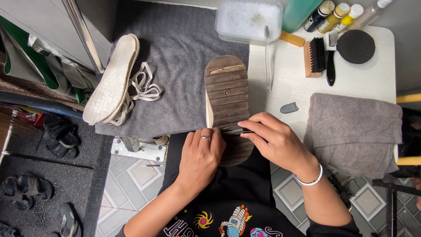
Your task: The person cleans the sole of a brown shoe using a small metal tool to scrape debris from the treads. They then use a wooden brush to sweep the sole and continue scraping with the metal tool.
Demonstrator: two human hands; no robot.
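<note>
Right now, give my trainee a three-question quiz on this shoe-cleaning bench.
1. True or false: the shoe lies sole up on the dark grey towel.
2. Which hand holds the thin dark tool against the sole? A) left hand B) right hand C) neither
3. Fill in: the pale insoles lie to the ____ of the shoe in the picture.

Key: 1 true; 2 B; 3 left. The left hand steadies the shoe's heel end; the laces lie beside the insoles.
</note>
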